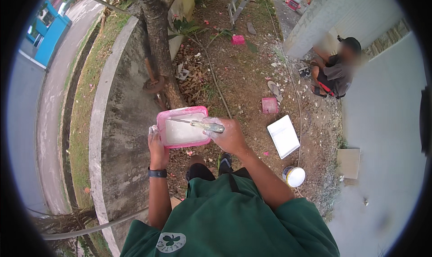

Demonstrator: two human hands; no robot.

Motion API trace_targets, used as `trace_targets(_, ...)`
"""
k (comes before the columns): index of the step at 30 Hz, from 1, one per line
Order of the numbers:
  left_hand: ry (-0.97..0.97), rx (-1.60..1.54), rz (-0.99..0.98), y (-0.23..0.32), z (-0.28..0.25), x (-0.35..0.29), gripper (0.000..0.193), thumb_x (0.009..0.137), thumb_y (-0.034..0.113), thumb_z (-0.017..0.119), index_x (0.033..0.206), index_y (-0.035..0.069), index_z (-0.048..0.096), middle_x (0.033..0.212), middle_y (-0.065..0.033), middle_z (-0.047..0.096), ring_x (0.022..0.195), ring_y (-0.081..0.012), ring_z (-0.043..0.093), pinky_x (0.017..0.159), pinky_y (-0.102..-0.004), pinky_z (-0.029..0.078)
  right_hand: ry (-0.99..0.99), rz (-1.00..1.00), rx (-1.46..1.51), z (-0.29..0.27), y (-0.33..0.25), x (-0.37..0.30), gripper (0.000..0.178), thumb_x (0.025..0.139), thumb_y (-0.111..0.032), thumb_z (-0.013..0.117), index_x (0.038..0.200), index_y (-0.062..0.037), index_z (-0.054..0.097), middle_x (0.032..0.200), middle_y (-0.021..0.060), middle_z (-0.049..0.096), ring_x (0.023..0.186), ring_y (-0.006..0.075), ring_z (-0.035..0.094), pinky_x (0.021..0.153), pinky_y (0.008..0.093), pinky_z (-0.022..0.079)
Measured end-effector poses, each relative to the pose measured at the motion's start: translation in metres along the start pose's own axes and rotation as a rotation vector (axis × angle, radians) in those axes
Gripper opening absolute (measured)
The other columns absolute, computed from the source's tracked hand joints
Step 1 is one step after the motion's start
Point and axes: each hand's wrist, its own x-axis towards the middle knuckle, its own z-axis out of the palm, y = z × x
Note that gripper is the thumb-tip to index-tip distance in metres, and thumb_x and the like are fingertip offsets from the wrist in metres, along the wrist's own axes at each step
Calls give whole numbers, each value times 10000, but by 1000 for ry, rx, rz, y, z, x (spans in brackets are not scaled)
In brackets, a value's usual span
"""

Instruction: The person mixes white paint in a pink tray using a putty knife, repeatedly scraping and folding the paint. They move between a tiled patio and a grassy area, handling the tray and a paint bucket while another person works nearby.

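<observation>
My left hand [157, 150] grips the left end of a shallow pink plastic tub [183, 145], its thumb over the rim. Smooth white paste [179, 133] covers the tub's bottom, and white smears mark its sides. In my right hand [230, 137] is a putty knife [208, 126], the fingers wrapped round its paint-stained handle. Its thin blade points left over the paste; I cannot tell whether it touches. White residue coats the fingers of my right hand. The tub is held in the air in front of my body.
Low on the right, a person [335, 72] sits by the wall. Nearer lie a white paint tray [283, 137], a white bucket [294, 177] and another pink tub [270, 105]. A tree trunk [157, 41] and a concrete wall [123, 108] stand left; a ladder [238, 7] stands farther ahead.
</observation>
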Motion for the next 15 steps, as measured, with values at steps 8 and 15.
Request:
trace_targets(8,-236,-23,-182,-48,175,61,451,1136,260,329,1509,37,449,1466,-114,571,1332,-264,572,1125,-424,466,170,175,-44,-141,50,34,398,825,-133,841,1208,-62,759,1014,149,794,921,223,774,809,347,588)
trace_targets(15,-375,56,-290,-75,295,167,466,1124,241,319,1500,1,454,1462,-136,577,1322,-283,590,1107,-447,490,257,267,-92,-243,101,113,410,843,-138,837,1237,-61,748,1002,141,793,875,176,759,789,329,584)
